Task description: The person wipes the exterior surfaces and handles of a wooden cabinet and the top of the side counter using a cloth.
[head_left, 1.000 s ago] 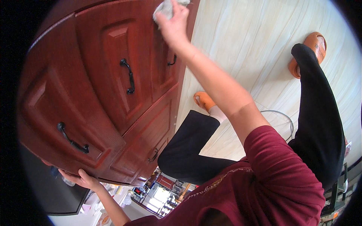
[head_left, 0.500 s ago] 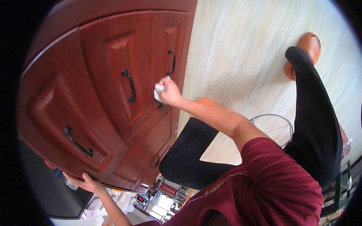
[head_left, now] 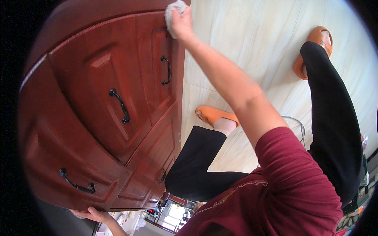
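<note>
My right hand [head_left: 182, 25] is closed around a crumpled white cloth [head_left: 171, 15], against the far right side of a dark red wooden cabinet [head_left: 130, 23]. Below it on the same front are several black curved handles, one on the narrow panel [head_left: 167, 70], another on the middle panel [head_left: 120, 105]. My left hand [head_left: 94, 215] rests on the cabinet's near edge at the lower left, its thumb over the front and its fingers stretched along the top, partly hidden.
Pale tiled floor [head_left: 236, 43] spreads right of the cabinet. My feet wear orange slippers [head_left: 214, 114], and my black-trousered knee [head_left: 189, 169] is close to the cabinet front. A thin metal ring [head_left: 301, 126] shows behind my right arm. A dark countertop [head_left: 59, 216] lies beyond my left hand.
My right hand has moved the cloth up and away along the cabinet's right side, from below the narrow panel's handle to the far end. The left hand stays at the edge.
</note>
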The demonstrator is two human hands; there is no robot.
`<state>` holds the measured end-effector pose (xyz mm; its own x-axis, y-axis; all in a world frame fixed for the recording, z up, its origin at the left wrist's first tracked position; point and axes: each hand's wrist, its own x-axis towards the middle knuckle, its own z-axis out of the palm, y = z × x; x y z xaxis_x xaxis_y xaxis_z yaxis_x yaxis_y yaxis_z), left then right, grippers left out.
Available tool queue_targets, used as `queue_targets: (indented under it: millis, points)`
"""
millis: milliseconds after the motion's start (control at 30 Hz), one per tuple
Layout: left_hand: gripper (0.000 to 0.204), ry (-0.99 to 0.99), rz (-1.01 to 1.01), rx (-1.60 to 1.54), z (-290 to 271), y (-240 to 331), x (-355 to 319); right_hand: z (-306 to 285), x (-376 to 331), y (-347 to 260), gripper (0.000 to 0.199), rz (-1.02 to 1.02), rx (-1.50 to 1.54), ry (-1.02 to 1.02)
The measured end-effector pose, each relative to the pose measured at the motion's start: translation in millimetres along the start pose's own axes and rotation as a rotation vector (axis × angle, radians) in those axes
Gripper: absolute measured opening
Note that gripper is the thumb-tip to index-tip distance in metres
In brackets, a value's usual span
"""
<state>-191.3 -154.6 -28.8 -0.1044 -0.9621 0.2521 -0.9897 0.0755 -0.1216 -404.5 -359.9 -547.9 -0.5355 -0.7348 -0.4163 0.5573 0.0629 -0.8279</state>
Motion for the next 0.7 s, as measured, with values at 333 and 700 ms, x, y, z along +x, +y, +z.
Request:
queue_targets:
  millis: [333,700]
  points:
    - [0.073,-0.054,-0.078,0.021,-8.1,-9.9,-3.3,-30.9,-117.5,103.7,0.034,0.251,-0.355,-0.08]
    - [0.074,-0.061,-0.101,-0.02,-2.4,-5.6,-1.6,-73.9,-300.4,165.6,0.032,1.357,0.198,-0.172]
